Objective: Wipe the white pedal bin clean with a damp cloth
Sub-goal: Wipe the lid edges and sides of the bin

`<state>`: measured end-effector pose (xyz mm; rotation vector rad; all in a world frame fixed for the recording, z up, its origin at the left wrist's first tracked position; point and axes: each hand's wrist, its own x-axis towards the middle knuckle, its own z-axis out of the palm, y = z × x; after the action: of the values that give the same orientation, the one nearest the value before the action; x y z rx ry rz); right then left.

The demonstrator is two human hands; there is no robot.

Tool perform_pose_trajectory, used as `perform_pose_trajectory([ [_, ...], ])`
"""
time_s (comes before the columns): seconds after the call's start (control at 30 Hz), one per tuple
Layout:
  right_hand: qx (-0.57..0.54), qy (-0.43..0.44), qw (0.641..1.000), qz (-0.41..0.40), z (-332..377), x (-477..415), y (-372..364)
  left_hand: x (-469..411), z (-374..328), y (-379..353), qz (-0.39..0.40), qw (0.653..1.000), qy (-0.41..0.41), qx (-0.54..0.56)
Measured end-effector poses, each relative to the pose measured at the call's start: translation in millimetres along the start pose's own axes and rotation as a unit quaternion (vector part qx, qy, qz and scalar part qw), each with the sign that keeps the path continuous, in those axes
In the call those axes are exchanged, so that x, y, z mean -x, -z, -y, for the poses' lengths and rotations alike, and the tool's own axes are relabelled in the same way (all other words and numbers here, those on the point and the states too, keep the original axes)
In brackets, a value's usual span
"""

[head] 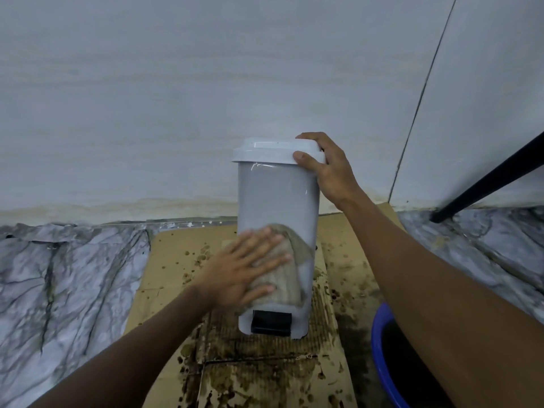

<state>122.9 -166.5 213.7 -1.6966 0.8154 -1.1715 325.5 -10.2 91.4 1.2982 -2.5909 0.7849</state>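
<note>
On the stained cardboard sheet (173, 260) in front of you, the white pedal bin (278, 198) stands upright with its lid (273, 153) shut, close to the pale wall (206, 83) behind it. Your right hand (329, 169) is clamped on the lid's right corner, thumb on the front edge and fingers curled over the top. Your left hand (247, 266) lies flat with its fingers spread apart, pressing a grey-beige cloth (287, 272) against the lower front of the bin; it pins the cloth with the palm rather than closing around it. The cloth covers the bin's front from about mid-height down to just above the black pedal (270, 320), which juts out at the base. Wet streaks glint on the bin's upper front. The cardboard is spotted with dark brown marks, heaviest near the bin's base and toward you. At your lower right, a blue basin (379, 348) sits partly hidden under your right forearm. Marbled floor (59, 275) shows on both sides of the cardboard, and a black bar (485, 184) slants down at the far right.
</note>
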Motion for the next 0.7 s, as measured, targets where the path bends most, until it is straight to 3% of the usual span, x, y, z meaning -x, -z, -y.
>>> perform_pose_trajectory([
  [0.1,0.011,0.002,1.0,-0.015,-1,-2,-5,-4,-8,0,-0.078,0.981,0.157,0.081],
  [0.17,0.019,0.005,1.0,-0.017,-2,-2,-8,-8,-25,-5,-0.119,0.961,0.211,0.13],
  [0.4,0.032,0.006,0.999,-0.027,-2,-1,-10,-11,-24,-5,-0.117,0.968,0.19,0.116],
  [0.53,0.051,0.013,0.998,-0.032,2,-2,-22,-52,-32,10,-0.117,0.946,0.29,0.084],
  [0.7,0.074,0.026,0.996,-0.036,4,2,-25,-85,-71,12,-0.151,0.881,0.433,0.119],
])
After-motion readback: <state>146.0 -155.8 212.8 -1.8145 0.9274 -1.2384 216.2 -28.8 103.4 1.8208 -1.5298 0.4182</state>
